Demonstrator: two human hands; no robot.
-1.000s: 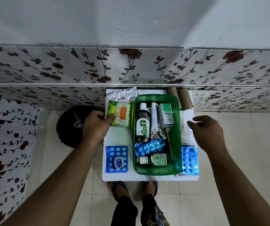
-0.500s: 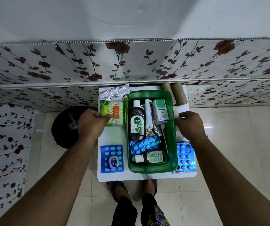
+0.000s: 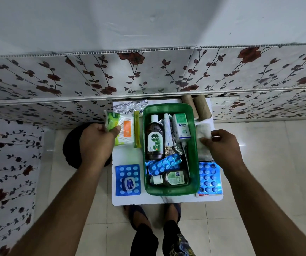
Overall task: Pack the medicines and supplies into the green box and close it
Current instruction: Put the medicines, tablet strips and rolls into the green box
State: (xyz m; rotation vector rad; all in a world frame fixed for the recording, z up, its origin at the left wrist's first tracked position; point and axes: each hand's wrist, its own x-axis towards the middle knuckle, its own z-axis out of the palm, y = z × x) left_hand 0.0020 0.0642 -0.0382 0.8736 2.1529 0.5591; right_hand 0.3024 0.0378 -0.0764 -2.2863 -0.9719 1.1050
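I see the green box sitting open in the middle of the white tabletop, and I take it as my landmark. Inside it a Dettol bottle lies along its left wall, a white tube beside that, and an Optibex carton toward its far right. A blue blister strip lies across the box, and a small bottle on its side fills the near end.

Left of the box, the left hand has its grip clamped on a green-and-white packet, thumb on top. A foil pack lies beyond that packet. Toward the near left of the box, a blue blister sheet carries a small blue jar.

Right of the box, the right hand pinches a white gauze pad, fingers closed on its edge. Another blue blister sheet lies at the near right. Two cardboard rolls stand behind the box's far right corner.
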